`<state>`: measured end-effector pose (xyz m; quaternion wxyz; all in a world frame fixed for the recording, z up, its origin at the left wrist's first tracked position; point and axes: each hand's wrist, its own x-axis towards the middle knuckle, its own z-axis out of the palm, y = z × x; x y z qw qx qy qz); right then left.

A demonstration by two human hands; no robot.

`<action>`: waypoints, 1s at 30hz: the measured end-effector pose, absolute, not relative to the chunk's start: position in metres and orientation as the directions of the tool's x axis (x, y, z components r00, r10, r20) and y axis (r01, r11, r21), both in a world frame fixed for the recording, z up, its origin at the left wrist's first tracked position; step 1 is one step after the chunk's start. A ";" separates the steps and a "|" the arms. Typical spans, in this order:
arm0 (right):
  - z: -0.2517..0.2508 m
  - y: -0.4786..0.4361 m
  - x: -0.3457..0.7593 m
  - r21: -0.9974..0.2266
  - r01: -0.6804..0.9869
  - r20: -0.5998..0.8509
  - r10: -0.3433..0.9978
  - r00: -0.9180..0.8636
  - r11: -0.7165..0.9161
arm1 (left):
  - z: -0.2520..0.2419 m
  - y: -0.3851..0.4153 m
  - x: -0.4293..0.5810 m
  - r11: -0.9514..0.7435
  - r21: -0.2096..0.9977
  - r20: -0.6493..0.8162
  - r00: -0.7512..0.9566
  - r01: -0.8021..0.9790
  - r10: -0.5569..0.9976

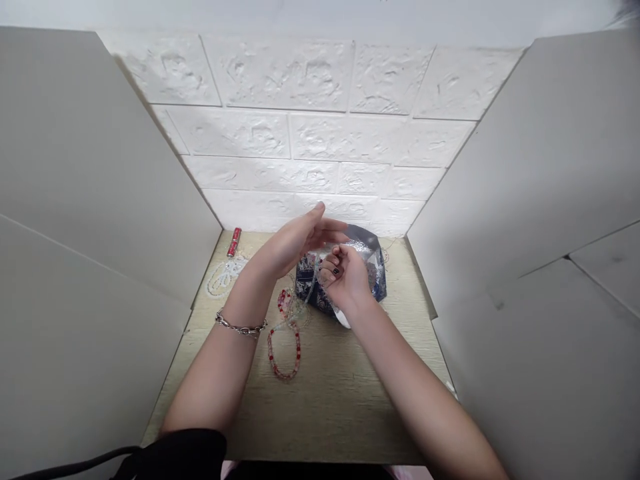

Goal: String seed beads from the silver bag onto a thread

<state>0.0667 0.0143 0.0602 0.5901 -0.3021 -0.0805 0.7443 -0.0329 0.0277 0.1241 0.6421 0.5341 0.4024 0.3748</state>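
Observation:
My left hand [311, 237] is raised over the back middle of the table, fingers stretched out to the right and thumb up. Just below and to its right, my right hand [349, 275] has its fingers curled in. A thin pale beaded strand [314, 283] hangs at these fingertips and runs down to the left; the exact grip is partly hidden. Behind both hands lies a dark blue patterned pouch [377, 263] with a shiny silvery inside. A red and clear bead string [284, 378] lies looped on the table, with more red and pink beads [283, 301] above it.
White bead strings [216, 283] lie at the table's left, near a small red tube [233, 242]. Grey panels [100, 200] [525, 200] stand on both sides. A white brick-patterned wall [320, 133] closes the back of the wooden table [340, 393].

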 end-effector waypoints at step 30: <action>0.060 0.027 0.092 -0.927 0.374 -0.281 0.714 -0.642 -0.029 | 0.125 0.051 -0.053 0.064 0.992 -0.034 0.261 -0.106 0.965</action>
